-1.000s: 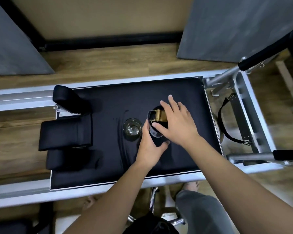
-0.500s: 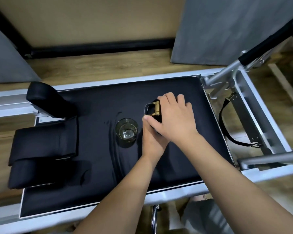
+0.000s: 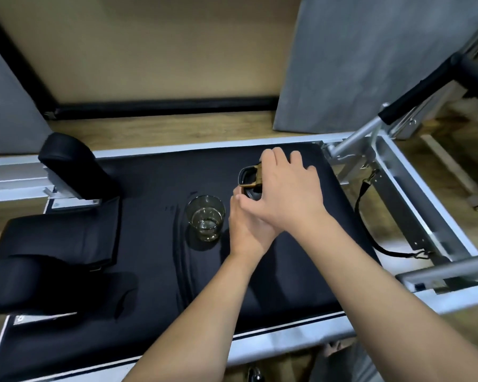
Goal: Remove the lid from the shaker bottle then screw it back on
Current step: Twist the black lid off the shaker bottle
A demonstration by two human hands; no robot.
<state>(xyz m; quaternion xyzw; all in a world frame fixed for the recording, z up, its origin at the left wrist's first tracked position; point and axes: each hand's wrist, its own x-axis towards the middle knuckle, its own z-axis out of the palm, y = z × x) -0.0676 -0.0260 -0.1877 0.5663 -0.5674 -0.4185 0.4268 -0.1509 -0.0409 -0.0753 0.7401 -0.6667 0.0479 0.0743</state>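
The shaker bottle stands on the black padded carriage (image 3: 155, 271), almost wholly hidden by my hands. Only its dark lid (image 3: 249, 180) with a gold clasp and loop handle shows at the top. My right hand (image 3: 284, 194) lies over the lid from above, fingers curled round it. My left hand (image 3: 246, 224) wraps the bottle's body from below, under the right hand.
A clear drinking glass (image 3: 204, 219) with a little liquid stands just left of the bottle. Black headrest and shoulder pads (image 3: 75, 166) sit at the left. A metal frame with a padded bar (image 3: 414, 103) and a black strap (image 3: 370, 232) lies right.
My right hand went from open fingers above the lid to closed over it. The left hand stays on the bottle. The view has shifted and tilted up slightly.
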